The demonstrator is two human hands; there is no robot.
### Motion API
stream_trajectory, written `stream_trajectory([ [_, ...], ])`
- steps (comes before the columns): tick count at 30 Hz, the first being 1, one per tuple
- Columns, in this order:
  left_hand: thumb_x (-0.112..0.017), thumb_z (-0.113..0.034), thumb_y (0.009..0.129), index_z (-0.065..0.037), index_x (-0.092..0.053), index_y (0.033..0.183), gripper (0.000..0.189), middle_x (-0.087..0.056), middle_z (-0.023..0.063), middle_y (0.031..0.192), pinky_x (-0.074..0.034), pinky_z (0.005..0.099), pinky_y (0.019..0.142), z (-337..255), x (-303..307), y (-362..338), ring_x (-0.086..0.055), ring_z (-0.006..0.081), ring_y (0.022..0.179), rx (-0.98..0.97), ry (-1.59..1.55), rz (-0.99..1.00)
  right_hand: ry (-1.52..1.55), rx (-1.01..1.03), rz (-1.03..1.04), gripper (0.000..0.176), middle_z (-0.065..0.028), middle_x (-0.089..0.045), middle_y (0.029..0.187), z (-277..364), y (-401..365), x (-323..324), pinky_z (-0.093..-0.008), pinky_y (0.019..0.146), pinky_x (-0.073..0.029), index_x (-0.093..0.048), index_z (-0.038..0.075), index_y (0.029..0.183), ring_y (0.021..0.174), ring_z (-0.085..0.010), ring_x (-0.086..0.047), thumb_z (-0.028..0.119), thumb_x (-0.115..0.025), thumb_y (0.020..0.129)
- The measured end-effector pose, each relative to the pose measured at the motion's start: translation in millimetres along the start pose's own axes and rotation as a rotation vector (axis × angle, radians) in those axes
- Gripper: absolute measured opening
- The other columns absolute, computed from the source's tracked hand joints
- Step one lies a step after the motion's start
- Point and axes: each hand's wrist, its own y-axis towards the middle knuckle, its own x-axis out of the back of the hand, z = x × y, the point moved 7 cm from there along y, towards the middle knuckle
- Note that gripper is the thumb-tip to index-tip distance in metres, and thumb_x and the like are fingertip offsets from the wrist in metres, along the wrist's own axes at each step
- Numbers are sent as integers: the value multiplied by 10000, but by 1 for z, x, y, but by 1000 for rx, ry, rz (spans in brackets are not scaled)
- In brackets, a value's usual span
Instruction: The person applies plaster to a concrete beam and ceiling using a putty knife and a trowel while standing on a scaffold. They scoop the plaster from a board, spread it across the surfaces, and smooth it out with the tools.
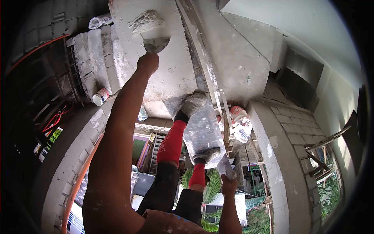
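My left hand (148, 63) is stretched far forward, its fingers wrapped round the handle of a wide putty knife (156, 44). The knife's metal blade lies on or just over a pale grey slab (167, 70). Just beyond the blade sits a rough heap of wet plaster (146, 21). Low on the right, beside my leg, my right hand (229, 181) grips a flat, plaster-smeared trowel (224, 167); its handle is mostly hidden by the fingers.
My shoes (193, 104) stand on a narrow metal-topped plank (200, 134) high above the ground. A white tub (101, 96) rests on a ledge at left. Sacks (239, 123) lie right of the plank. Block walls (269, 156) rise on both sides, with plants and roofs far below.
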Motion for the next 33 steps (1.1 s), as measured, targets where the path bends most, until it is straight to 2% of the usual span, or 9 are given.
stream_trajectory([
  [4,-518,-157,909,-2,-616,1123,281,-684,249,1040,-559,450,830,19,22,-35,-684,364,961,74,-20,-17,63,9,47,267,-37,-681,1003,-1,4,-25,-297,797,-474,-659,-22,1097,901,-151,-624,44,-672,839],
  [6,-504,-197,926,-22,-580,1245,372,-693,216,952,-535,465,827,48,38,-44,-682,325,986,-11,-308,-48,96,-19,-9,244,-23,-683,987,3,2,-31,-296,786,-478,-671,1,1061,876,-128,-619,80,-706,833],
  [8,-536,-262,944,-37,-548,1322,441,-687,138,843,-526,392,770,62,64,-89,-694,240,884,-5,-505,-146,210,32,67,247,-42,-689,991,22,2,-42,-298,782,-486,-671,3,1063,880,-134,-627,69,-704,828],
  [10,-553,-276,966,-73,-535,1362,445,-604,51,736,-484,300,580,74,70,-135,-607,134,644,-41,-795,-221,468,134,158,287,-65,-687,1013,70,-6,-57,-312,788,-496,-648,-5,1102,888,-159,-641,55,-696,826],
  [12,-549,-278,989,-86,-514,1387,444,-515,-14,716,-359,215,445,49,105,-212,-432,41,511,9,-1366,-21,651,73,213,360,-93,-675,1034,84,-10,-67,-347,814,-511,-599,-25,1165,908,-209,-657,17,-676,816],
  [16,-534,-157,983,-41,-420,1451,496,-511,-36,741,-322,202,427,-6,179,-370,-387,26,499,-107,-1676,-123,1184,134,401,487,-168,-621,1158,187,-67,-78,-463,923,-527,-455,-45,1304,1024,-323,-649,92,-588,856],
  [21,-550,-293,993,3,-566,1172,346,-509,-13,789,-348,251,515,-72,239,-545,-404,59,585,-502,-1374,-327,1349,107,853,497,-211,-608,1164,237,-163,-60,-500,928,-528,-446,-35,1315,1034,-346,-644,231,-532,904],
  [25,-590,-165,935,0,-526,1345,446,-613,168,953,-499,353,688,-129,274,-662,-616,290,815,-835,-723,-779,1265,192,913,490,-217,-606,1173,231,-254,-5,-516,925,-530,-442,-11,1328,1050,-359,-640,232,-503,908],
  [33,-650,-61,861,-118,-487,1422,587,-629,123,990,-550,356,633,-201,257,-782,-662,275,791,-811,-376,-930,1259,561,1036,487,-230,-606,1184,163,-348,98,-500,900,-551,-458,-51,1304,1028,-365,-653,176,-517,877],
])
